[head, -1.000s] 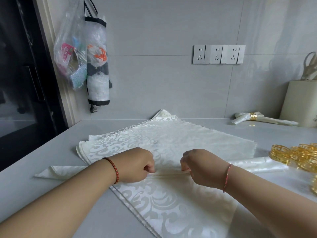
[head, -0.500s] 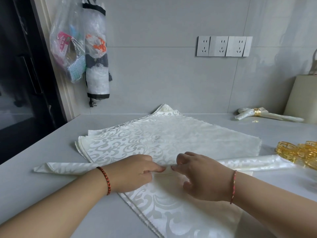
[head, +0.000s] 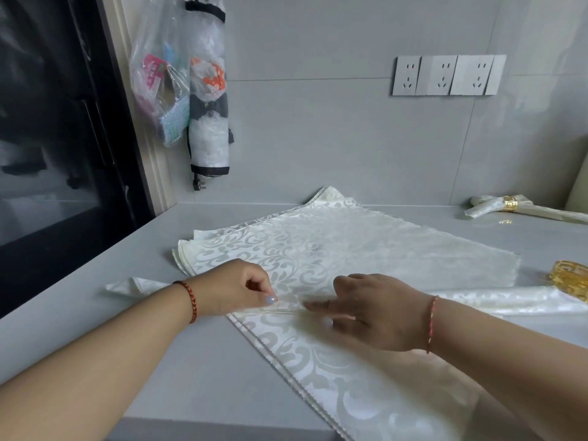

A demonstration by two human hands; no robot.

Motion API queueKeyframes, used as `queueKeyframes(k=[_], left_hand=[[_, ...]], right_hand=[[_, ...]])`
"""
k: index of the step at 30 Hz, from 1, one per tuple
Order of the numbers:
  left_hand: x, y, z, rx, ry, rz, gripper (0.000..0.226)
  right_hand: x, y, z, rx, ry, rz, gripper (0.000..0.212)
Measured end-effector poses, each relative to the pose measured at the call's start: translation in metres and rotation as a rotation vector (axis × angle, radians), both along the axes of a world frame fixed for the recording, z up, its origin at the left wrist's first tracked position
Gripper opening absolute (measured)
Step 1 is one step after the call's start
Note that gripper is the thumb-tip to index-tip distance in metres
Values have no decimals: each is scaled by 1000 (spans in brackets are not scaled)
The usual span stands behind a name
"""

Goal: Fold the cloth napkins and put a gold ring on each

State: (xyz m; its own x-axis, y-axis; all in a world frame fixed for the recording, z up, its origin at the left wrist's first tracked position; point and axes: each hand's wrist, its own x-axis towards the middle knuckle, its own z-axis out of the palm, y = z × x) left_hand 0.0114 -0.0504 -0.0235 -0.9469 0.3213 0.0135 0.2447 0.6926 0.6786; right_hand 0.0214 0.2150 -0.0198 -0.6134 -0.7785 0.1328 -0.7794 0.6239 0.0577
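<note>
A stack of cream patterned napkins (head: pixel 334 249) lies flat on the grey counter (head: pixel 159 361). Across it runs one napkin folded into a long narrow strip (head: pixel 515 300), its ends sticking out left and right. My left hand (head: pixel 235 291) pinches the strip near its middle with curled fingers. My right hand (head: pixel 372 313) rests on the strip just to the right, fingers stretched along the fold. A gold ring (head: pixel 569 276) stands at the right edge. A finished napkin with a gold ring (head: pixel 509 203) lies at the back right.
Plastic bags (head: pixel 178 90) hang on the wall at the back left, beside a dark glass door (head: pixel 57 138). Wall sockets (head: pixel 445 74) sit above the counter. A cream container (head: pixel 580 189) shows at the far right edge.
Both hands were closed fists on the strip; the right hand has since uncurled and flattened along the fold. The hands have drawn close together, and the view has shifted right.
</note>
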Motion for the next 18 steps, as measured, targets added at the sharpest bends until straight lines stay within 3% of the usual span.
queueKeyframes(k=[3,8,14,18], left_hand=[[-3,-11,5,-94,19,58,14],[-4,-25,17,-179,-92,39,22],[-7,-23,30,-520,-154,49,16],[-4,-14,39,-625,-156,46,14]], right_hand=[[-8,-12,9,-87,-189,-57,43],[-28,-48,10,-302,-270,-219,50],[-43,-59,4,-236,-383,-293,28],[-43,-58,11,-135,-408,-278,24]])
